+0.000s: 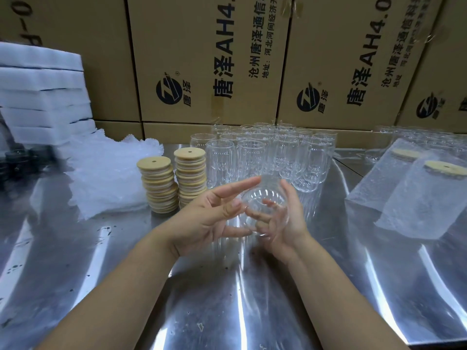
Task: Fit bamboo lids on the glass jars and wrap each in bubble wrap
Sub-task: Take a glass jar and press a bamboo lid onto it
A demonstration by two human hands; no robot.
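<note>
A clear glass jar lies on its side in the air above the table, base toward me. My right hand cups it from the right and below. My left hand touches it from the left with fingers spread. Two stacks of round bamboo lids stand just left of my hands. Behind the held jar stands a cluster of several empty glass jars. A heap of bubble wrap lies further left. At the right lie two lidded jars wrapped in bubble wrap.
The metal table is shiny and reflective. Cardboard boxes form a wall along the back. White foam sheets are stacked at the far left, with dark objects below them. More jars stand at the back right.
</note>
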